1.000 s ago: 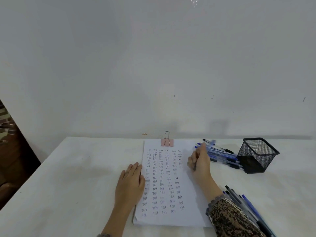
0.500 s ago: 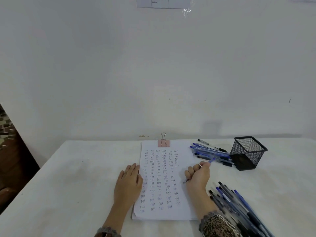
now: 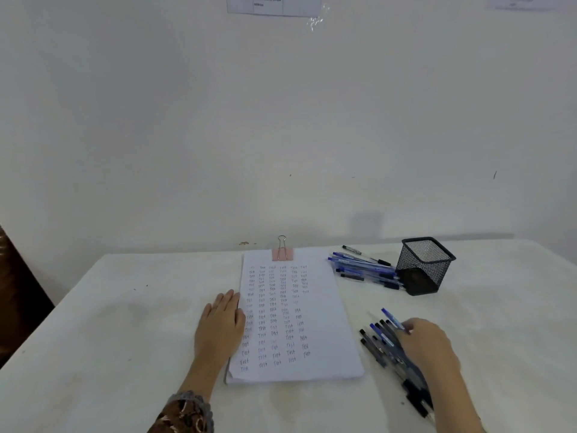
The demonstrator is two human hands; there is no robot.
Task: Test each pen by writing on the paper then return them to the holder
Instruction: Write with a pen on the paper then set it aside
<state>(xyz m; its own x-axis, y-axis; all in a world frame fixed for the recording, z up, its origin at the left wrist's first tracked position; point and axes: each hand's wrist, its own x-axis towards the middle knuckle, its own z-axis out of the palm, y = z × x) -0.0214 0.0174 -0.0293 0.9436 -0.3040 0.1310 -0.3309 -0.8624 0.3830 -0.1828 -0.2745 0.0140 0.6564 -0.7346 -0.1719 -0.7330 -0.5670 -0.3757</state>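
Hands, head view. Left hand (image 3: pixel 220 326): flat, palm down, fingers straight and together, holding nothing. It rests on the table (image 3: pixel 125 307) with the fingertips and thumb side touching the left edge of the paper (image 3: pixel 324 307).

Right hand (image 3: pixel 427 345): seen from the back, fingers curled. They close on the near end of a blue pen (image 3: pixel 392 318), which sticks out away from me and to the left. Thumb hidden behind the hand. The hand sits over the near pile of pens (image 3: pixel 381 345), to the right of the paper and apart from it.

Paper: a stack lying flat in front of me, held at its far edge by a pink binder clip (image 3: pixel 282 254). Columns of short written words fill the left and middle of the sheet; the right strip is bare.

Pens: two groups. Near pile under and beside my right hand, dark and blue caps pointing away and left. Far pile of pens (image 3: pixel 365 270) lies beyond the paper's far right corner, just left of the holder (image 3: pixel 424 270), the nearest ends reaching its base.

Holder: black mesh, square, upright, at the far right of the table near the wall.

Patterned sleeve (image 3: pixel 187 414) on my left wrist. Printed sheet (image 3: pixel 271 4) taped high on the wall, text too small to read.
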